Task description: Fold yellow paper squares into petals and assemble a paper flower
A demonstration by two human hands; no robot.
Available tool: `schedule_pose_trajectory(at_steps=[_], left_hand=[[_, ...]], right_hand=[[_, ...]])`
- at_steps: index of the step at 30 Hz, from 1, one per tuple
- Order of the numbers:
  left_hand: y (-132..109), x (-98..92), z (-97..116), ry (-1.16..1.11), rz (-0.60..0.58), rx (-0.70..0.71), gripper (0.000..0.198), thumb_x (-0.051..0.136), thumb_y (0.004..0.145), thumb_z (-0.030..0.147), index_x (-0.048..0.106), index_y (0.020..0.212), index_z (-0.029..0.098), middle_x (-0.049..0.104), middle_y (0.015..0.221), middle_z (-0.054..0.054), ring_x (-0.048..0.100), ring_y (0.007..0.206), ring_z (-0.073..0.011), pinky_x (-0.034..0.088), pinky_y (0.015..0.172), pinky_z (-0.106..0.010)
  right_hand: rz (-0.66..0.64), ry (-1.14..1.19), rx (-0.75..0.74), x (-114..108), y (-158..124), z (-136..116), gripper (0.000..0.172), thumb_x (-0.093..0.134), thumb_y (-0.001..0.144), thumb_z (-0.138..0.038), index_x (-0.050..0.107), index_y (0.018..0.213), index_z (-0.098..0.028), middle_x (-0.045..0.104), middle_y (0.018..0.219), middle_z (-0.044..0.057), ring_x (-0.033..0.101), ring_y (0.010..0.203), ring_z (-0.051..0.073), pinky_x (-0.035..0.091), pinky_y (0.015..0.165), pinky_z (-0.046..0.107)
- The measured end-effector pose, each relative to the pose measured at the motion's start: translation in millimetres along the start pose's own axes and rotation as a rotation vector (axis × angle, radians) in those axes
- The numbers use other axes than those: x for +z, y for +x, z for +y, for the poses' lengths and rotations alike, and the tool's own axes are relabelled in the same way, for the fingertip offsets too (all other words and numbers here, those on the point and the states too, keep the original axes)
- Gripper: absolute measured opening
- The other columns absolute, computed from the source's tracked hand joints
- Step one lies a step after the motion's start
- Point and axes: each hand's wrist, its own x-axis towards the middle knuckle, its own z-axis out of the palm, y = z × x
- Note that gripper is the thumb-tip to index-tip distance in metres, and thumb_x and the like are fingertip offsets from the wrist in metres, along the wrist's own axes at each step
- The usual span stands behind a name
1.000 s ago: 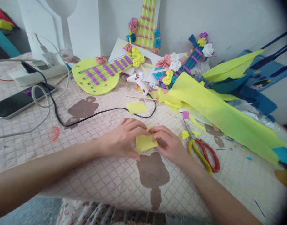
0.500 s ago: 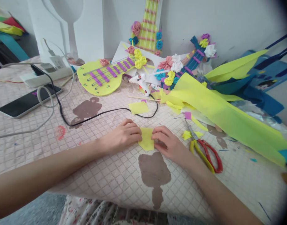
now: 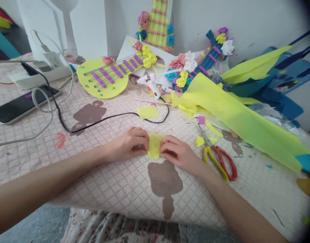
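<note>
A small piece of yellow crepe paper (image 3: 155, 145) lies between my hands, just above a brown patch on the table cover. My left hand (image 3: 133, 143) pinches its left edge with curled fingers. At the opposite edge, my right hand (image 3: 175, 151) grips the paper between thumb and fingers. To the right of that hand rest scissors (image 3: 219, 158) with one red and one yellow handle, beside small yellow scraps (image 3: 200, 141). Another yellow paper square (image 3: 147, 112) lies farther back, over a black cord.
A white glue gun (image 3: 150, 84) stands behind the cord. Paper guitars, one yellow (image 3: 101, 81) and one blue (image 3: 209, 62), carry paper flowers. A long yellow crepe sheet (image 3: 235, 114) spreads across the right. At left are a phone (image 3: 20, 104) and a power strip (image 3: 40, 76).
My fingers have closed in on both sides of the yellow paper, and less of its width shows now. The whole view has shifted slightly.
</note>
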Motion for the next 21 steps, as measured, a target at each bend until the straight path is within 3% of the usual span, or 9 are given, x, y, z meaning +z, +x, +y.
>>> schedule_pose_trajectory(at_steps=[6,14,21], left_hand=[[2.5,1.8,1.8,-0.077,0.009,-0.048,0.008,0.057,0.084,0.017,0.064,0.08,0.016,0.061,0.09,-0.006,0.056,0.083,-0.0148,0.044,0.082,-0.031],[4.6,9.6,8.8,-0.083,0.075,-0.153,0.011,0.057,0.083,0.017,0.062,0.075,0.013,0.058,0.082,-0.005,0.055,0.074,-0.0134,0.044,0.07,-0.027],[4.2,9.7,11.1,-0.064,0.072,-0.175,0.004,0.059,0.08,0.014,0.061,0.077,0.014,0.059,0.083,-0.004,0.055,0.081,-0.0156,0.045,0.078,-0.031]], right_hand=[[0.035,0.128,0.169,1.0,3.6,-4.8,0.007,0.057,0.082,-0.013,0.057,0.082,-0.02,0.053,0.092,0.002,0.052,0.071,0.011,0.045,0.063,0.025],[0.081,0.142,0.238,5.0,8.0,-7.8,0.008,0.059,0.081,-0.013,0.056,0.077,-0.019,0.05,0.085,0.0,0.049,0.068,0.01,0.041,0.062,0.025],[0.102,0.137,0.26,7.5,8.2,-9.4,0.01,0.061,0.079,-0.012,0.055,0.075,-0.019,0.05,0.084,0.0,0.05,0.069,0.01,0.042,0.063,0.025]])
